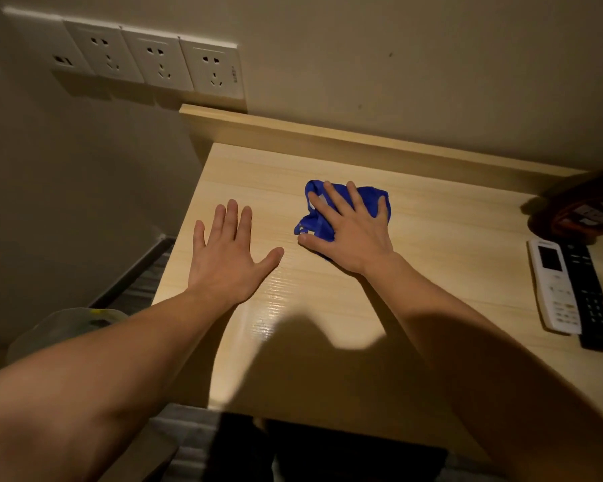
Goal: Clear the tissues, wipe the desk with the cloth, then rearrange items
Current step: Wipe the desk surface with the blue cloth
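Bright blue cloth (369, 200), pale wood-grain desk (432, 245), white remote (554, 287) beside black remote (592, 300).

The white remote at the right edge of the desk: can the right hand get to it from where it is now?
Probably yes. The right hand lies flat on the blue cloth, and bare desk lies between it and the white remote. Nothing stands in that path; the black remote lies on the far side.

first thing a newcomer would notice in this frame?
The blue cloth in the middle of the pale wooden desk, pressed flat under the right hand. Beside it the left hand lies spread, palm down, on bare desk. After that, the white remote and black remote side by side at the right edge.
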The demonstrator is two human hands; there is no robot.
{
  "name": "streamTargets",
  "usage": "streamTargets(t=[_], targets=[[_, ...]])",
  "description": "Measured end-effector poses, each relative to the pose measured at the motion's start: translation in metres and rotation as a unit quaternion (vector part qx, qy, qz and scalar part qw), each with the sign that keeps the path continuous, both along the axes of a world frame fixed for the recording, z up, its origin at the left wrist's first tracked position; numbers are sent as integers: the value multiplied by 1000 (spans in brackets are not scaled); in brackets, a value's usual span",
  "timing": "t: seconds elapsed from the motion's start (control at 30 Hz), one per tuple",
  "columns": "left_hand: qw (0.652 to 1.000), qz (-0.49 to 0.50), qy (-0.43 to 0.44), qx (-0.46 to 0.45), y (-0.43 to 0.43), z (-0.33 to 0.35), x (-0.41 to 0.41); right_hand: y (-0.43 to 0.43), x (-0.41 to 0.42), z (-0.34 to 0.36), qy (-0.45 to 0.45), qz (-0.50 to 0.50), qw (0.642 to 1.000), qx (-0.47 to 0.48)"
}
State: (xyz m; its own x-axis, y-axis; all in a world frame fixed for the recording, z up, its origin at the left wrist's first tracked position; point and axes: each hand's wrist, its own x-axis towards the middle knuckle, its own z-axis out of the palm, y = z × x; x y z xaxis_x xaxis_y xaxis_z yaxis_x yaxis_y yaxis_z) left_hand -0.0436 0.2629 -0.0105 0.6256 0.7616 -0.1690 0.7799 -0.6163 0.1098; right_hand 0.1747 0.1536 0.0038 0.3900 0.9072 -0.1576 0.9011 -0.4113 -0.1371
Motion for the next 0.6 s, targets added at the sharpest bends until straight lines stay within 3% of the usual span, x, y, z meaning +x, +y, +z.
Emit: streamTargets(t=[0.6], targets=[[1000, -6, -7, 0, 3, -4, -2, -159, -126, -1, 35, -7, 999, 36]])
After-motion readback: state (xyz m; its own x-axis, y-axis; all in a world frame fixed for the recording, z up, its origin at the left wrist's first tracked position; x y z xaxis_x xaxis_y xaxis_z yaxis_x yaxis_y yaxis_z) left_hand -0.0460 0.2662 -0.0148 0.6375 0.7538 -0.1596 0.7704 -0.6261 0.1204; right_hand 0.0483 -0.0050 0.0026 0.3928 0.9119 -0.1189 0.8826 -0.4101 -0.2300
